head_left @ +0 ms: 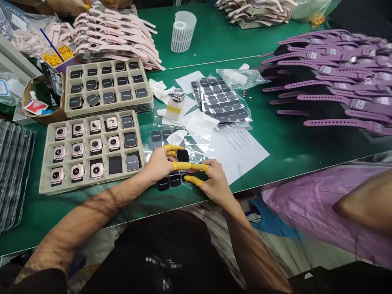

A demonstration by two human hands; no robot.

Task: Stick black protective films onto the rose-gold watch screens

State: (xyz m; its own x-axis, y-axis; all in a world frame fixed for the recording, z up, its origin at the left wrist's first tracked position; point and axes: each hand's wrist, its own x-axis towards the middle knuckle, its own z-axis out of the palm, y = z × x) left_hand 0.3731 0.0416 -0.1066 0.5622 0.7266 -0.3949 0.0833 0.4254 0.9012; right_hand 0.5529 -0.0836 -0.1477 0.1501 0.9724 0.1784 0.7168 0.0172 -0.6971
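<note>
Holding a little black-faced watch pinched in the yellow-capped fingers of the left hand, by the dark squares over the green table. With the right hand close by, cannot tell if pinching anything. To the left, see a tray of pink watches.

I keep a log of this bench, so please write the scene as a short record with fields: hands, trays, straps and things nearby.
Left hand: holds a smartwatch body, dark screen upward
Right hand: thumb and index finger apart, close to black square pieces
Finger covering: yellow finger cots on both hands
Near tray: eleven pink smartwatch bodies; dark squares in the right column
Far tray: dark squares
Straps: pink watch straps far left, purple watch straps at right
Nearby: pump bottle, printed paper
</note>
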